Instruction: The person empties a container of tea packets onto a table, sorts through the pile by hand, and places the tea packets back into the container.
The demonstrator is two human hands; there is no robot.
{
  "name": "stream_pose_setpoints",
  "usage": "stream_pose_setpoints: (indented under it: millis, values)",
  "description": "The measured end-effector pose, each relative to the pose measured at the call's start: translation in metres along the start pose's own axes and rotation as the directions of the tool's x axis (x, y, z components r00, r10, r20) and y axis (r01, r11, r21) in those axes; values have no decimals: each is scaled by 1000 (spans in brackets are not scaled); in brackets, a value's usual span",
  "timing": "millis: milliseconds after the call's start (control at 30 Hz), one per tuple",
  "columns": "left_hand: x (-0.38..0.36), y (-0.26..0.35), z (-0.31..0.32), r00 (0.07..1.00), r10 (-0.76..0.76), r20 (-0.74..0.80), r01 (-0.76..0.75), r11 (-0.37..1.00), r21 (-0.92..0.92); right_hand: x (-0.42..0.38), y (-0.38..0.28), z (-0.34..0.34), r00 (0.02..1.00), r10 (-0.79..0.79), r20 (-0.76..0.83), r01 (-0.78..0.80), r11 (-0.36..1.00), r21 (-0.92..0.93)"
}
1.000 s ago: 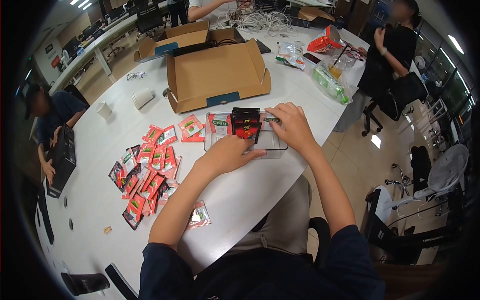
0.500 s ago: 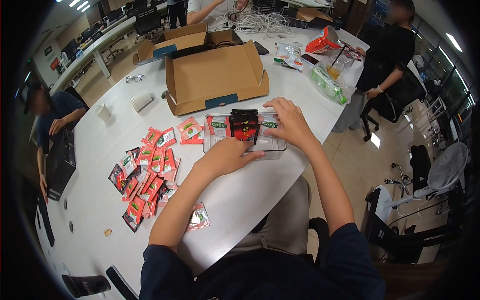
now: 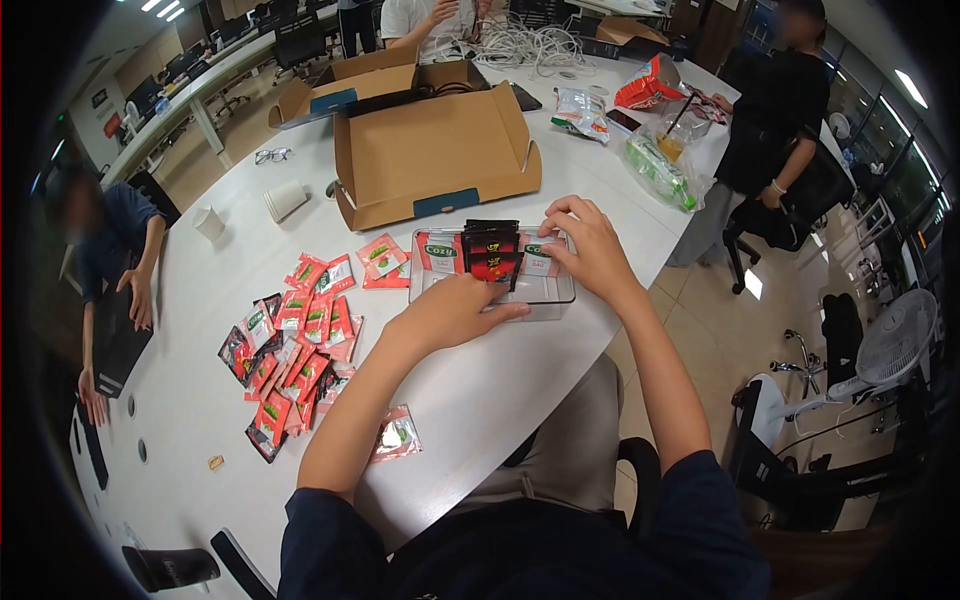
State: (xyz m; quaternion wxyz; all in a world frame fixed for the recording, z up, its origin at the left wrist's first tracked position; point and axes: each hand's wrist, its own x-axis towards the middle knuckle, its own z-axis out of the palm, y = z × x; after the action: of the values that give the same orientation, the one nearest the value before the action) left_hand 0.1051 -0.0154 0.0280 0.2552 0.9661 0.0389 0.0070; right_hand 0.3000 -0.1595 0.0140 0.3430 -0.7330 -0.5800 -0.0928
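A clear plastic box (image 3: pixel 550 298) stands near the table edge in front of me. Pink and white "Cozy" sachets (image 3: pixel 437 252) stand along its far side, with a stack of black and red sachets (image 3: pixel 491 245) upright at the middle. My left hand (image 3: pixel 447 308) reaches over the near rim, closed at the lower part of the black stack; its fingertips are hidden and its thumb points right. My right hand (image 3: pixel 592 245) is over the box's right end, open, its thumb by the right-hand Cozy sachet and its bent fingers near the far rim.
A loose pile of pink and black sachets (image 3: pixel 290 345) lies left of the box. Beyond are an open cardboard box (image 3: pixel 430 150), paper cups (image 3: pixel 285 201), glasses (image 3: pixel 271 156), snack bags (image 3: pixel 580 112) and tangled white cables (image 3: pixel 530 45). Other people are at the left, back and right.
My right hand's fingers have shifted slightly right and curled. My left hand and the black stack look unchanged. The person at the left has raised a hand off the black box.
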Motion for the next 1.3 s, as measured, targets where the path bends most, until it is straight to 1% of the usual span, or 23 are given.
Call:
stream_pose_setpoints:
  millis: [33, 67, 167, 333, 800, 967, 1033, 1167, 1300]
  values:
    - [0, 2, -3, 998, -32, 53, 32, 999, 9, 0, 0, 0, 1000, -1, 11, 1, 1000, -4]
    - [0, 1, -2, 998, -32, 54, 32, 999, 9, 0, 0, 0, 1000, -3, 22, 3, 1000, -9]
    - [0, -4, 0, 999, -6, 35, 6, 1000, -1, -1, 2, 1, 1000, -12, 19, 12, 1000, -6]
    - [-2, -5, -4, 1000, 26, -15, -27, 997, -71, -2, 3, 0, 1000, -18, 17, 18, 1000, -5]
    - [-4, -4, -7, 1000, 22, -20, -23, 997, -69, -2, 4, -2, 1000, -2, 14, 3, 1000, -10]
    - [-5, -2, -10, 1000, 23, -20, -25, 996, -82, 0, 9, 0, 999, 11, 36, -12, 1000, 23]
    - [-5, 0, -11, 1000, -8, -3, 8, 995, -98, 1, 10, 0, 999, 10, 42, -12, 999, 39]
    - [-5, -3, -11, 1000, 3, -5, -4, 996, -90, 2, 12, 1, 998, 11, 56, -16, 996, 89]
    - [-5, -2, -13, 999, -28, 25, 31, 995, -92, 1, 9, -2, 997, 28, 71, -35, 995, 90]
